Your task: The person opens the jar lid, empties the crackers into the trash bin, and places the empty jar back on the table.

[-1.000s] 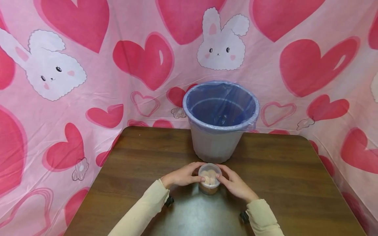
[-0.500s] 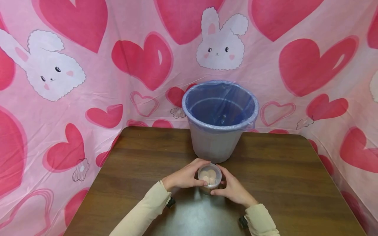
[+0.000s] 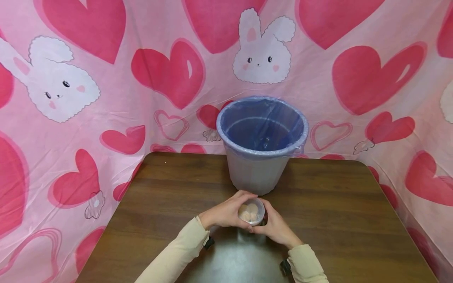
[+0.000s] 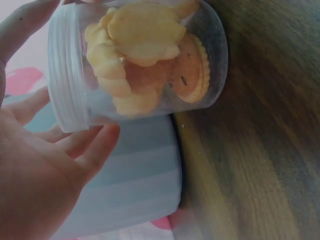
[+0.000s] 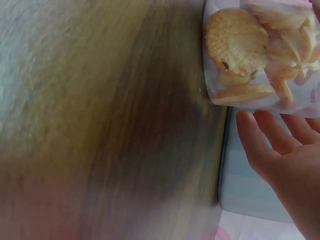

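A clear plastic jar [image 4: 217, 55] with a translucent lid [image 4: 67, 75] holds several pale cookies [image 4: 145, 32], some flower-shaped and one round. In the head view it sits between both hands, mid-table, in front of the bin. My left hand [image 3: 228, 212] curls round the lid, thumb on the near side and fingers on the far side. From the other side my right hand [image 3: 277, 228] grips the jar, with its thumb close to the left thumb. Whether the jar's base touches the table cannot be told.
A pale bin [image 3: 256, 173] with a blue plastic liner [image 3: 263, 129] stands just behind the jar on the brown wooden table [image 3: 177, 177]. A pink cloth [image 3: 219, 23] with hearts and rabbits hangs round the back and sides.
My right thumb has moved lower on the jar. The left hand has turned and shifted right round the lid, its thumb now near the right thumb.
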Action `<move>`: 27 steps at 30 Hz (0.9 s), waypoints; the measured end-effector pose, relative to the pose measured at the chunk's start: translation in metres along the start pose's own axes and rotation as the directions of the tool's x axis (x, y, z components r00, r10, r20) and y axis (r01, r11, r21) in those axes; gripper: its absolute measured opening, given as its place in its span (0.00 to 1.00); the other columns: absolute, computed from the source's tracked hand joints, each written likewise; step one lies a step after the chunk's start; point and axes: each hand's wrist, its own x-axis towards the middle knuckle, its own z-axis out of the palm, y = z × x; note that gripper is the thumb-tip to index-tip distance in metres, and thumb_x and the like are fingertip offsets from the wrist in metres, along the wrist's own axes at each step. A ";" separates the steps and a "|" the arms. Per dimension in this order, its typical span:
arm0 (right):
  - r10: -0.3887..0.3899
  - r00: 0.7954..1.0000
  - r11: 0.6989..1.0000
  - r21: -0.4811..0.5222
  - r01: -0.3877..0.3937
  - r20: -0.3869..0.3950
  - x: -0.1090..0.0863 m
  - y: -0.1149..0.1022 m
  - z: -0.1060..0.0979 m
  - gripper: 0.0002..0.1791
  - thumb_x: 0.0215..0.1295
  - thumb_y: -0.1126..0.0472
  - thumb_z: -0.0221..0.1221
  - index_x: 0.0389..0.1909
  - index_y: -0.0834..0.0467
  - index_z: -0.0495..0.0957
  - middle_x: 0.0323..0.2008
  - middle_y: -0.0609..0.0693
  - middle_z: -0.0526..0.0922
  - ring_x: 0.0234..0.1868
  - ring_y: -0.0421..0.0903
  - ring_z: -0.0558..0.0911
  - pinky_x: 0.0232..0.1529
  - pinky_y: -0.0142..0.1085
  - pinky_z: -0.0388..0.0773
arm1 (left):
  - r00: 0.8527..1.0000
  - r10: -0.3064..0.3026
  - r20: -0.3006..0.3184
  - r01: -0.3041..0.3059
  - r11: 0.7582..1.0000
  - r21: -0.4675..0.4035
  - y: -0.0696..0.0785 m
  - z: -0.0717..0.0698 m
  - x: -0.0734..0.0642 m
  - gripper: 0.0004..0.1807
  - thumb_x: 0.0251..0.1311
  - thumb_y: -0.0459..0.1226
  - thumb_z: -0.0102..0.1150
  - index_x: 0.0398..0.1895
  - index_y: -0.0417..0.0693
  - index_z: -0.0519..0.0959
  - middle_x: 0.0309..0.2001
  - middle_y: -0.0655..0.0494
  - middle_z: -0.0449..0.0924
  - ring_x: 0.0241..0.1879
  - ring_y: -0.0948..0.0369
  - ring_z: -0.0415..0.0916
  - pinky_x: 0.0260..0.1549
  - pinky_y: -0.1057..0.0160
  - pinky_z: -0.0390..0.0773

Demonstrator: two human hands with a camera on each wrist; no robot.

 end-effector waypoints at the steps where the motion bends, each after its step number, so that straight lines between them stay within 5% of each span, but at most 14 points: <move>1: 0.004 1.000 1.000 0.003 -0.004 0.001 -0.001 -0.004 -0.001 0.49 0.36 0.53 0.72 0.61 0.54 0.58 0.56 0.53 0.69 0.52 0.48 0.71 0.47 0.33 0.72 | 1.000 0.004 -0.001 -0.004 1.000 0.003 0.000 0.000 0.000 0.49 0.36 0.51 0.71 0.64 0.58 0.57 0.58 0.59 0.58 0.56 0.58 0.63 0.52 0.67 0.67; 6: 0.002 1.000 1.000 -0.003 -0.002 -0.003 -0.003 -0.010 -0.001 0.49 0.37 0.55 0.72 0.62 0.57 0.58 0.56 0.57 0.68 0.53 0.51 0.71 0.48 0.37 0.71 | 1.000 0.024 -0.010 -0.024 0.999 0.034 0.000 0.002 0.002 0.48 0.36 0.52 0.70 0.64 0.56 0.58 0.58 0.58 0.59 0.56 0.58 0.63 0.52 0.67 0.67; 15: -0.055 0.997 0.996 -0.073 0.051 -0.048 0.006 0.023 0.006 0.50 0.34 0.44 0.71 0.62 0.44 0.56 0.58 0.46 0.67 0.56 0.45 0.69 0.55 0.47 0.64 | 1.000 0.026 -0.014 -0.026 0.999 0.030 -0.001 0.002 0.003 0.49 0.36 0.51 0.71 0.64 0.53 0.59 0.59 0.58 0.60 0.57 0.59 0.63 0.53 0.66 0.67; 27: -0.047 0.999 0.997 -0.054 0.047 -0.013 -0.001 -0.013 -0.001 0.48 0.37 0.54 0.72 0.62 0.57 0.58 0.57 0.56 0.69 0.56 0.51 0.70 0.55 0.49 0.64 | 1.000 0.010 -0.022 -0.009 0.999 0.047 -0.003 0.002 0.002 0.49 0.36 0.52 0.70 0.65 0.55 0.58 0.59 0.58 0.62 0.56 0.61 0.64 0.53 0.66 0.67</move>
